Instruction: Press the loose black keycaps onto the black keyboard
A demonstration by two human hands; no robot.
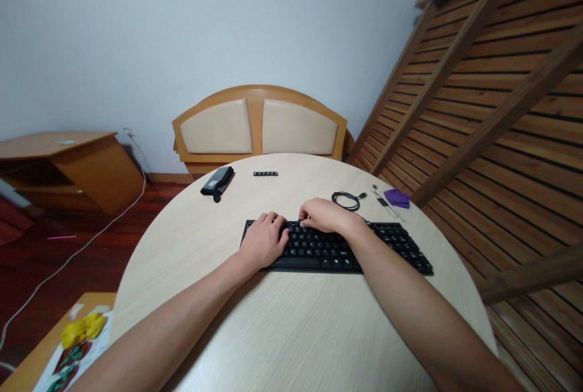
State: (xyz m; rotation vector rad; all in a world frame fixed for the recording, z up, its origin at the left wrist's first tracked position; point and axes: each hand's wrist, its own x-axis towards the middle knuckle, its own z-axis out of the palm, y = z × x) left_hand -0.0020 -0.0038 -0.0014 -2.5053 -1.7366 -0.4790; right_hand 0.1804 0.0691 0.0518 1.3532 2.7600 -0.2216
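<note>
A black keyboard [392,245] lies across the middle of a round light-wood table [282,325]. My left hand [264,239] rests on the keyboard's left end with its fingers curled down onto the keys. My right hand [325,216] lies over the upper middle rows, fingers bent together and pressed at the keys near the top edge. Whether the fingertips pinch anything is hidden. A short row of loose black keycaps [265,174] lies on the table farther back.
A dark pouch [217,182] lies at the back left of the table. A coiled black cable [347,199], small tools [385,202] and a purple cloth [398,198] lie at the back right. A slatted wooden frame [492,94] leans on the right.
</note>
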